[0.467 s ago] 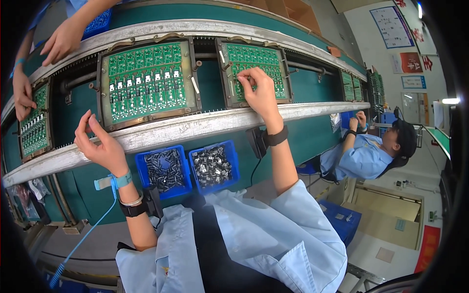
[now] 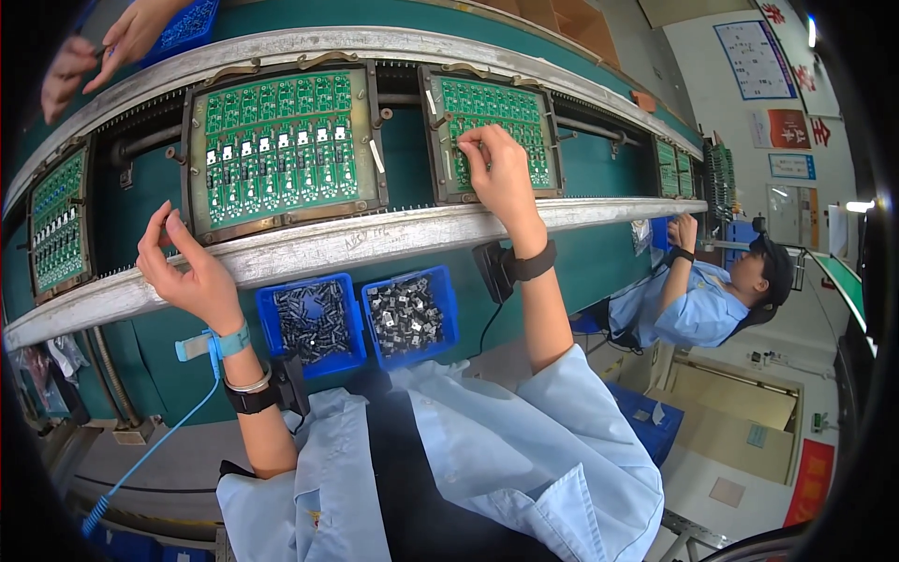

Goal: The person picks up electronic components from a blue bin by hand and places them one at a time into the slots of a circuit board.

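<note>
My right hand (image 2: 503,169) is over the left part of a framed green circuit board panel (image 2: 510,103), thumb and fingertips pinched together at its surface. Whatever sits in that pinch is too small to make out. Curled just above the near metal rail, my left hand (image 2: 194,276) has its thumb and forefinger close together, and its grip is hidden. Beside it lies a larger framed circuit board panel (image 2: 276,178) with a row of white-topped parts across its middle. Two blue bins stand below the rail: one of dark small components (image 2: 312,323), one of black components with metal tabs (image 2: 406,317).
The near rail (image 2: 328,245) runs between me and the panels. Another framed panel (image 2: 61,225) is at far left. A co-worker's hands (image 2: 112,47) are at upper left, near a blue bin (image 2: 190,28). Another person (image 2: 702,290) works at right. A blue cord (image 2: 164,450) trails from my left wrist.
The co-worker's hands have lifted off the far-left panel and drawn together farther up. My right hand stays at nearly the same place on its panel; my left hand has barely shifted.
</note>
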`<state>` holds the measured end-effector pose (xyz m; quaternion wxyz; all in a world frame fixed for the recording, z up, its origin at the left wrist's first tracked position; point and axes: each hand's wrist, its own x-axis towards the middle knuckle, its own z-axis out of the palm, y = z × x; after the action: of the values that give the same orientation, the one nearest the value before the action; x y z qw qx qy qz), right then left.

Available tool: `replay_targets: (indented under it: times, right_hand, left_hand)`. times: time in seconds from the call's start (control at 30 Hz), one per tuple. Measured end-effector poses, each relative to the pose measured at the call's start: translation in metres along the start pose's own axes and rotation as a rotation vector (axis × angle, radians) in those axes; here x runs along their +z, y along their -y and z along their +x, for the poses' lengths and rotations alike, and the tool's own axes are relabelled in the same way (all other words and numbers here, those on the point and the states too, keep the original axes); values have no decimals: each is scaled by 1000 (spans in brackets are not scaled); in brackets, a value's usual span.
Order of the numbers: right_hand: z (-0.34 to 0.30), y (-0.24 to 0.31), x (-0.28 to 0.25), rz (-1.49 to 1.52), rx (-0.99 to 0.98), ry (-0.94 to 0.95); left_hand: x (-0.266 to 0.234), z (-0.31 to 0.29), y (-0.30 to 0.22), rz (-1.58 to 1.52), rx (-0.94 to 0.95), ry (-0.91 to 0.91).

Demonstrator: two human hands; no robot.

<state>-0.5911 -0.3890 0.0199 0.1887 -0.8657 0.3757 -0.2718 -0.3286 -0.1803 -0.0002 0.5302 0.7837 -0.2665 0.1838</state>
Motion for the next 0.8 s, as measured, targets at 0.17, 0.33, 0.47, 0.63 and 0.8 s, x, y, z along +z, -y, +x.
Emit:
replay_targets:
  times: [0.17, 0.33, 0.47, 0.63, 0.8]
  right_hand:
    - [2, -5, 3, 34, -24, 21]
    - [1, -7, 4, 58, -15, 42]
    - [1, -7, 7, 32, -12, 28]
    - [1, -5, 10, -40, -34, -9]
    - [2, 1, 7, -109, -129, -35]
  left_hand:
    - [0, 0, 3, 9, 27, 8]
    - [0, -1, 3, 21, 43, 0]
    - [1, -1, -2, 4, 13, -25]
    - [2, -1, 0, -10, 16, -22]
    - [1, -2, 2, 22, 37, -1]
